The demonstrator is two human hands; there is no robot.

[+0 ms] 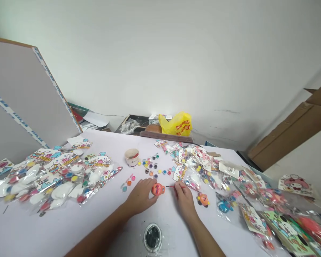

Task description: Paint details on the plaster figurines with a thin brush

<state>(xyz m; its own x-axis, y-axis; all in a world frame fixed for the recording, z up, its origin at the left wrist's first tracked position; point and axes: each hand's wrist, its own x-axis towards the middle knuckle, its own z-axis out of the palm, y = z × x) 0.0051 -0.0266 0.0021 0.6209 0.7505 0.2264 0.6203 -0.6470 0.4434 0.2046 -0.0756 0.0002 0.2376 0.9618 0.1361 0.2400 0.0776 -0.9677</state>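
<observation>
My left hand [141,196] grips a small orange painted figure [158,189] on the white table [69,221]. My right hand [184,194] pinches a thin red-handled paintbrush [170,186] whose tip points at the figure. A second orange painted figure [203,200] lies just right of my right hand. Small paint pots [152,166] in several colours are scattered beyond my hands, next to a paper cup [132,157].
Piles of bagged cartoon craft kits lie at the left [56,175] and right [256,200]. A round black-lidded container [152,237] sits near the table's front edge. A yellow plastic bag [176,124] rests at the back by the wall. A large board [24,103] leans at left.
</observation>
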